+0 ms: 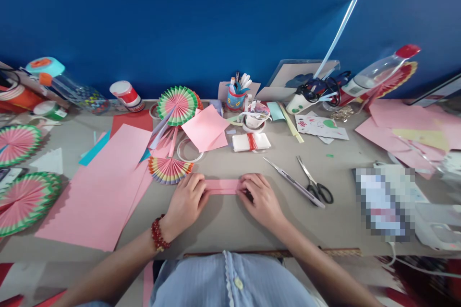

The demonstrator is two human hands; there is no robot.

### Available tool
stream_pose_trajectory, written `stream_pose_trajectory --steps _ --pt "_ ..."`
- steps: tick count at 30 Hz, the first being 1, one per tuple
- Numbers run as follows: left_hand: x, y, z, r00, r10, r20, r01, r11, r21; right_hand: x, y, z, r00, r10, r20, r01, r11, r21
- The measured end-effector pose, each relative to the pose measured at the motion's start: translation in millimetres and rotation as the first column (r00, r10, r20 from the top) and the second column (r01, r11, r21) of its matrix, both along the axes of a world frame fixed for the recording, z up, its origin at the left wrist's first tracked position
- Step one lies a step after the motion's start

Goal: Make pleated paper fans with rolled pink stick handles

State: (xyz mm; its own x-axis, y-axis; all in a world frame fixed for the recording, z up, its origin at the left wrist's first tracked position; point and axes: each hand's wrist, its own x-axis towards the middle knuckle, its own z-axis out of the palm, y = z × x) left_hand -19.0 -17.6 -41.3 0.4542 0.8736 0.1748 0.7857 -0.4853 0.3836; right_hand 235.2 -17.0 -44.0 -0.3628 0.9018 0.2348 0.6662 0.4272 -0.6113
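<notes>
A narrow folded pink paper strip lies flat on the grey table in front of me. My left hand, with a red bead bracelet at the wrist, presses down on the strip's left end. At the right end my right hand pinches and presses the strip. Both hands hold the paper against the tabletop.
Large pink sheets lie left, beside a small folded fan and round paper fans. Scissors and a craft knife lie right. A pen cup, tape rolls, a glue jar and bottles line the blue wall.
</notes>
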Motion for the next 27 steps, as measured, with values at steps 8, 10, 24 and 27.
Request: stream_pose_trajectory --steps 8,10,24,27 --pt "1.0 0.1 -0.1 1.000 0.002 -0.004 -0.002 1.000 0.015 -1.9 -0.8 0.3 0.999 -0.020 0.046 0.020 1.000 0.005" --pt "1.3 0.2 0.5 1.000 0.002 0.000 -0.002 1.000 0.013 -1.8 -0.6 -0.2 0.998 -0.024 0.052 0.024 1.000 0.001" --pt "1.9 -0.2 0.3 1.000 0.011 -0.003 -0.011 1.000 -0.001 -2.7 0.0 -0.1 0.997 -0.038 0.066 0.038 0.999 -0.002" --pt "2.3 -0.1 1.2 1.000 0.014 -0.012 -0.014 1.000 -0.001 -2.1 0.1 -0.3 0.997 -0.037 0.062 0.037 0.999 -0.001"
